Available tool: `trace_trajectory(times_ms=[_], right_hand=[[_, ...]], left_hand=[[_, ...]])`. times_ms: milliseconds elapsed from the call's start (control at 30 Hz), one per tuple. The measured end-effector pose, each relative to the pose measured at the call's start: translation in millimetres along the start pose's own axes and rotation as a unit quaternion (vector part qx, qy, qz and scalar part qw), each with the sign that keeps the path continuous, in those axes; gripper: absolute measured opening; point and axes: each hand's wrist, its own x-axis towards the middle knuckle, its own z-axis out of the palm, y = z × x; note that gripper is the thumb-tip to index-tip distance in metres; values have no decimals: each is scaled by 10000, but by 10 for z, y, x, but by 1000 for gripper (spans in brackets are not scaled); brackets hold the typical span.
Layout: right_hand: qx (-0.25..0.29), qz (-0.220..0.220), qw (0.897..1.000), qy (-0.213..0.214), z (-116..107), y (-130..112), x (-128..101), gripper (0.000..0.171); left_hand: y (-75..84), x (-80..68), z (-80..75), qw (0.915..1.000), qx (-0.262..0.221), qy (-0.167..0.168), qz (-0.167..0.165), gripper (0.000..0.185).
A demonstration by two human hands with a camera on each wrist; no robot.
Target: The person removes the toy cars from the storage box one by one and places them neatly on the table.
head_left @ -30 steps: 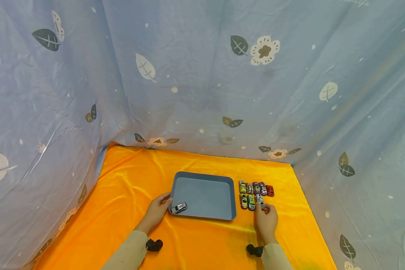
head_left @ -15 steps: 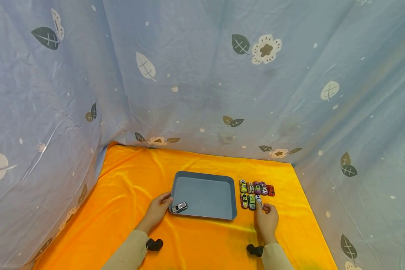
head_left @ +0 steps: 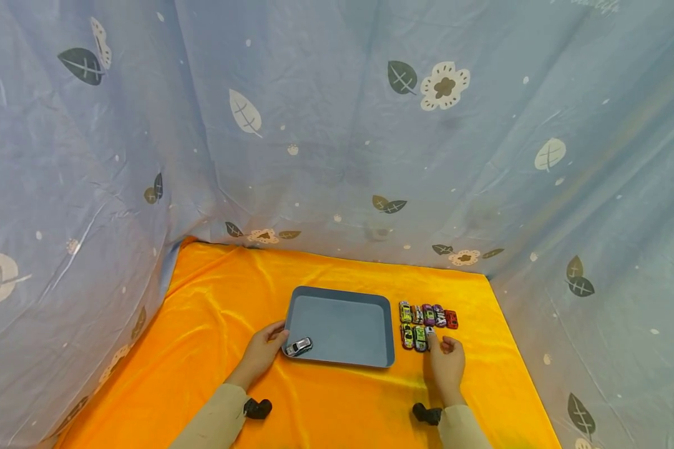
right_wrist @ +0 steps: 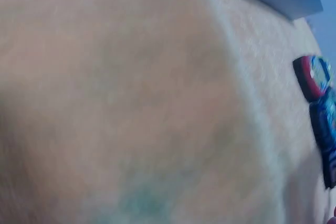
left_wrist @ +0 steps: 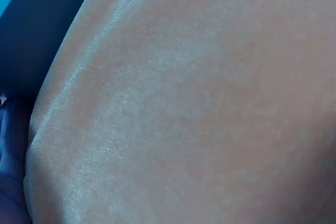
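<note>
A grey-blue rectangular tray lies on the orange cloth, with one silver toy car in its near left corner. My left hand holds the tray's left side near that corner, thumb at the rim. To the right of the tray, my right hand is at a white toy car, its thumb against the car's right side and partly covering it. That car stands beside a green toy car and a yellow one in the near row. In the left wrist view, fingers show beside the tray's wall.
Behind the near row is a second row of toy cars, from a yellow one to a red one. Orange cloth covers the surface. Light-blue patterned curtains enclose the back and both sides.
The white toy car has shifted slightly left, close against the green one. My right thumb now covers more of it. My left hand and the tray stay in place.
</note>
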Motion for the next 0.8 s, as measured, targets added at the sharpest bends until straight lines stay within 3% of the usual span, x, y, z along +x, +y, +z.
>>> trace_trajectory(times_ms=[333, 800], right_hand=[[-193, -901, 9957, -16, 197, -401, -148, 52], [117, -1384, 9848, -1042, 583, -735, -428, 58]], left_hand=[[4, -5, 9, 10000, -10, 17, -41, 43], [-14, -9, 14, 10000, 3, 3, -35, 45]])
